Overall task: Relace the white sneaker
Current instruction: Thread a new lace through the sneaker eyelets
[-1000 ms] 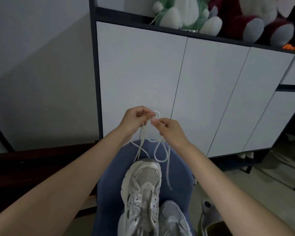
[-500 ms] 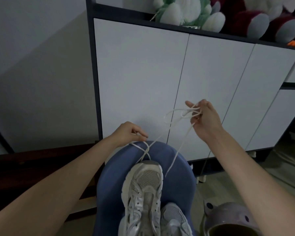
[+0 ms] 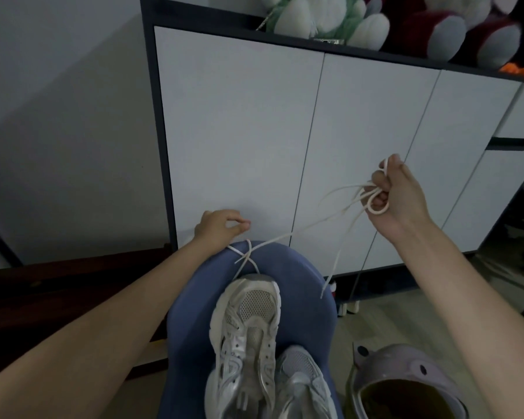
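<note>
A white sneaker [image 3: 248, 337] lies toe-away on a blue chair seat [image 3: 303, 285], its eyelets without lace. A second, greyer sneaker [image 3: 303, 385] lies beside it on the right. The white shoelace [image 3: 288, 237] stretches in the air from left to right above the toe. My left hand [image 3: 218, 226] pinches one part of the lace just beyond the sneaker's toe. My right hand [image 3: 397, 198] is raised to the right and grips several loops of the lace, with a loose end hanging down below it.
A white cabinet [image 3: 315, 146] with dark frame stands right behind the chair. Plush toys [image 3: 321, 16] sit on its top. A lilac bin [image 3: 406, 388] stands on the floor at the lower right. A dark wooden ledge [image 3: 58, 285] runs at the left.
My hands were together pinching the lace above the toe. My right hand has since pulled out and up to the right with the loops, drawing the lace taut, while my left hand dropped lower.
</note>
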